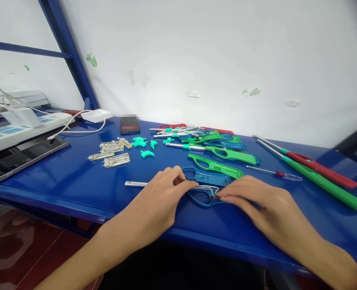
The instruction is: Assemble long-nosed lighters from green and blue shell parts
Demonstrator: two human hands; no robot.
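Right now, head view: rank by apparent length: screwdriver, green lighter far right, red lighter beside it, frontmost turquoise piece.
1. Green lighter
2. Red lighter
3. Screwdriver
4. Frontmost turquoise piece
Green lies nearer the camera than red, so their true order is unsure.

Bare forearms (106, 247), bare fingers (241, 189), dark clothing (178, 268)

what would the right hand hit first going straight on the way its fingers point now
Most likely the white wires just ahead of the right hand, then the left hand; depth there is unclear.
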